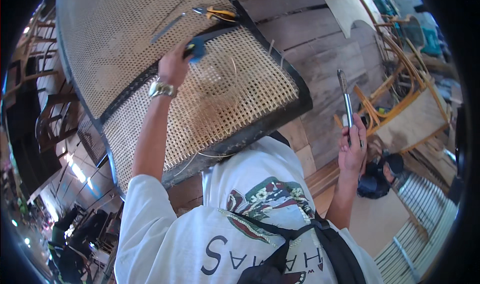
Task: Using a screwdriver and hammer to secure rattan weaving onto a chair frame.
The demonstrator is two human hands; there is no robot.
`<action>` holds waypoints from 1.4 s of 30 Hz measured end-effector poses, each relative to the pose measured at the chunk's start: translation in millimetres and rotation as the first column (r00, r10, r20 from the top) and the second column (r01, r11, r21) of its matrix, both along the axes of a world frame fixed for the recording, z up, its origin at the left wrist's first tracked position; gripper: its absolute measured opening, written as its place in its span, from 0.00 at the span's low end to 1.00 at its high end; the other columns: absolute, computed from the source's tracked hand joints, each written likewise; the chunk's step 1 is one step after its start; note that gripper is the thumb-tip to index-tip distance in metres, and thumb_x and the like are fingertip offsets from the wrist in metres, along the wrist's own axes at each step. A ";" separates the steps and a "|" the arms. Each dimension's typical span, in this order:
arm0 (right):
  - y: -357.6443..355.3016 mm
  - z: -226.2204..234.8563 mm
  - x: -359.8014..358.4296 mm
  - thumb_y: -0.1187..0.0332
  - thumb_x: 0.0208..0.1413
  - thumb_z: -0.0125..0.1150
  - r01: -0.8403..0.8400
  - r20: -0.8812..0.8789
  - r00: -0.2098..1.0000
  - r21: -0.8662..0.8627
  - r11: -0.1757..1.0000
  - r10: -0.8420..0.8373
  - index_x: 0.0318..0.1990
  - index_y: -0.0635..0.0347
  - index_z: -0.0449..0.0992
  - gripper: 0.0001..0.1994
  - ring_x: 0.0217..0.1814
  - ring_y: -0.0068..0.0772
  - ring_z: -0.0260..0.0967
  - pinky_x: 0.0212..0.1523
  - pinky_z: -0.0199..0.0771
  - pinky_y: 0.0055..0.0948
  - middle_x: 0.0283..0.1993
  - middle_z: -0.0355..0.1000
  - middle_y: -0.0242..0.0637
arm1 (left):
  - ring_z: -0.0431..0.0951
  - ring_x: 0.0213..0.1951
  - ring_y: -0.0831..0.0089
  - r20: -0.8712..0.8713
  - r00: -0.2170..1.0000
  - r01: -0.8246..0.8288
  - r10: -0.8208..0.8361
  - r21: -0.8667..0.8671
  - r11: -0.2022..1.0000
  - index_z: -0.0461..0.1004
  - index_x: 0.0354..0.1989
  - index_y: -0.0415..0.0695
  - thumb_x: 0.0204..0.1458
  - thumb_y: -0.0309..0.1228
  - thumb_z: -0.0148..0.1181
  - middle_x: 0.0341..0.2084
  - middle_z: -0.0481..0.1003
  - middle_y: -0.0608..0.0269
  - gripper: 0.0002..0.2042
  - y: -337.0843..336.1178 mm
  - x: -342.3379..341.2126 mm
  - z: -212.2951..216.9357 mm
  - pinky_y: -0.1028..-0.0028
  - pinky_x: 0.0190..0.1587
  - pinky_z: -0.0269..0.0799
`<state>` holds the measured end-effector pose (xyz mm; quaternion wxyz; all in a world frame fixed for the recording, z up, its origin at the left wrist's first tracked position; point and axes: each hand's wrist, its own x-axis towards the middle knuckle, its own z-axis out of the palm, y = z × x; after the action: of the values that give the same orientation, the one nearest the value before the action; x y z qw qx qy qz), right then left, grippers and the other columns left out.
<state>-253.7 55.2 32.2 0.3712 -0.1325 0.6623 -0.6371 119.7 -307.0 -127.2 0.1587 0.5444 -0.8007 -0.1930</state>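
My left hand [173, 65], with a metal watch on its wrist, is closed on a small blue and black object [197, 49], blurred so its kind is unclear. It sits over a woven cane panel [250, 79] in a black frame [235, 123]. Off to the right, my right hand [353, 146] grips a slim, shiny metal tool [348, 104] upright, its dark, flattened tip away from me. Pliers [220, 14] with yellow and black handles lie beyond my left hand on the cane, near a thin grey blade-like strip [168, 27]. Loose cane ends stick out along the weave's edge.
Wooden planks [320, 49] lie right of the panel. A wooden chair frame [415, 104] stands at the right, with a person in dark clothes [375, 179] low beside it. Slatted bamboo [425, 219] is at lower right. Dark chairs [52, 114] stand at the left.
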 end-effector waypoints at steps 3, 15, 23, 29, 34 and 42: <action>18.4 11.6 12.0 0.69 0.71 0.49 0.066 -0.020 0.998 -0.018 0.998 -0.066 0.66 0.60 0.65 0.19 0.20 0.11 0.52 0.22 0.53 0.12 0.37 0.72 0.36 | 0.80 0.46 0.51 -0.199 0.932 0.274 -0.303 -0.162 0.948 0.76 0.54 0.51 0.55 0.32 0.64 0.46 0.79 0.51 0.17 -2.8 -53.5 -6.8 0.56 0.47 0.76; 86.8 17.1 52.7 0.70 0.70 0.50 0.178 0.034 0.984 -0.006 0.984 -0.177 0.65 0.63 0.66 0.18 0.21 0.10 0.51 0.21 0.50 0.12 0.34 0.70 0.33 | 0.79 0.39 0.49 -0.029 0.918 0.395 -0.396 0.171 0.903 0.78 0.44 0.45 0.53 0.29 0.62 0.37 0.77 0.48 0.10 166.6 -60.7 105.8 0.54 0.41 0.74; 130.1 15.3 6.5 0.70 0.70 0.51 0.167 0.014 0.986 -0.031 0.985 -0.167 0.64 0.62 0.67 0.18 0.21 0.10 0.51 0.21 0.50 0.12 0.33 0.70 0.33 | 0.80 0.39 0.48 -0.306 0.796 0.605 -0.523 0.437 0.665 0.79 0.41 0.41 0.51 0.31 0.64 0.35 0.79 0.46 0.11 217.4 -80.2 170.3 0.56 0.44 0.73; 197.8 5.0 -53.1 0.69 0.68 0.51 0.278 -0.003 0.961 0.021 0.960 -0.278 0.62 0.59 0.70 0.17 0.23 0.10 0.52 0.21 0.47 0.12 0.33 0.69 0.30 | 0.80 0.40 0.45 0.005 0.866 0.489 -0.501 0.209 0.847 0.79 0.39 0.42 0.51 0.34 0.60 0.33 0.80 0.43 0.11 134.8 -185.2 98.7 0.54 0.45 0.75; 246.2 -6.3 -103.3 0.69 0.70 0.52 0.340 0.006 0.940 0.004 0.940 -0.340 0.62 0.59 0.69 0.16 0.19 0.11 0.51 0.18 0.51 0.11 0.34 0.69 0.31 | 0.82 0.46 0.51 0.317 0.940 0.119 -0.124 0.034 0.992 0.81 0.47 0.47 0.55 0.35 0.56 0.41 0.82 0.47 0.14 45.7 -139.0 62.0 0.57 0.50 0.77; 257.5 -34.2 -150.4 0.67 0.70 0.51 0.340 0.069 0.937 0.032 0.940 -0.341 0.65 0.57 0.67 0.18 0.19 0.10 0.51 0.19 0.53 0.13 0.34 0.69 0.30 | 0.82 0.41 0.47 0.250 0.958 0.083 -0.139 0.223 0.971 0.79 0.40 0.38 0.53 0.47 0.66 0.36 0.82 0.45 0.21 142.8 -145.3 77.5 0.54 0.45 0.75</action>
<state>-404.1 312.7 -2.0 0.2809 0.0115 0.6674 -0.6896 -25.6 -164.2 -49.7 -0.0187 0.5327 -0.8193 -0.2110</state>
